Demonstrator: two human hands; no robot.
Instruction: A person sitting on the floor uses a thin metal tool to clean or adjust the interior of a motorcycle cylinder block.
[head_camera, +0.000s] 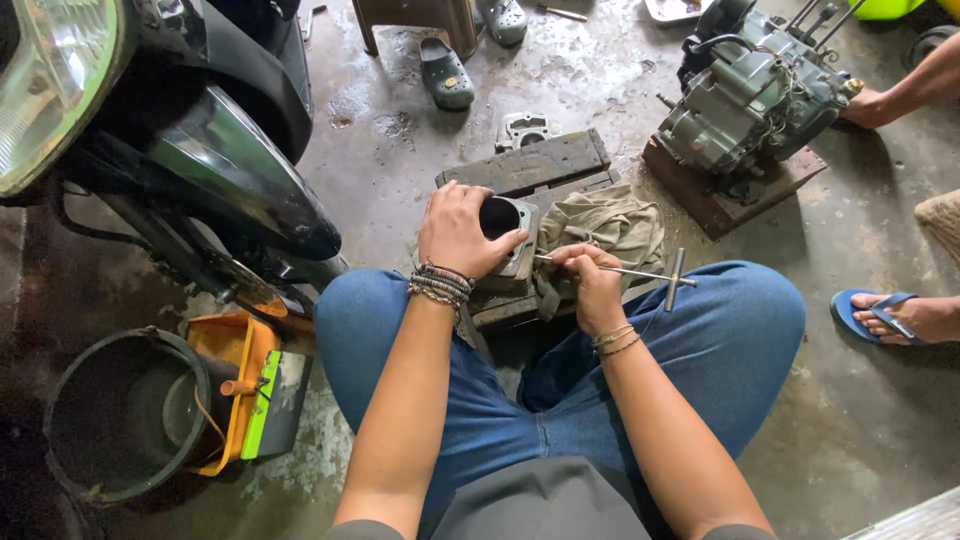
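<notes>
Floor: wet grey concrete floor (850, 420), widest open stretch at lower right, beyond the right knee; a narrower bare strip runs up the middle toward the top edge.
Motorbike: one motorbike (200, 150) fills the upper left, its black front mudguard reaching just beside the left knee, so that side is tight.
Engine: one bare engine (750, 95) stands on a wooden slab at upper right, well apart from the hands; another person's hand rests at its right edge.
Bucket: one black bucket (120, 410) at lower left, touching an orange tray (235, 370) (a green-edged flat piece leans in it).
Wood blocks: dark wood blocks (530, 160) stacked in front of the knees (at least two; the exact count is hidden).
Rag: one greyish rag (610, 225) draped over the blocks.
Cylinder block: one metal cylinder block (508, 232) on the blocks between the knees, its round bore open to the top.
Left hand: left hand (458, 232) clamped over the cylinder block's left side and top.
Right hand: right hand (592, 283) closed around the shaft of one T-handle wrench (640, 273), tip at the block, crossbar to the right.
Footwear: two grey clogs (447, 72) at the top edge; one blue sandal on another person's foot at the right edge.
</notes>
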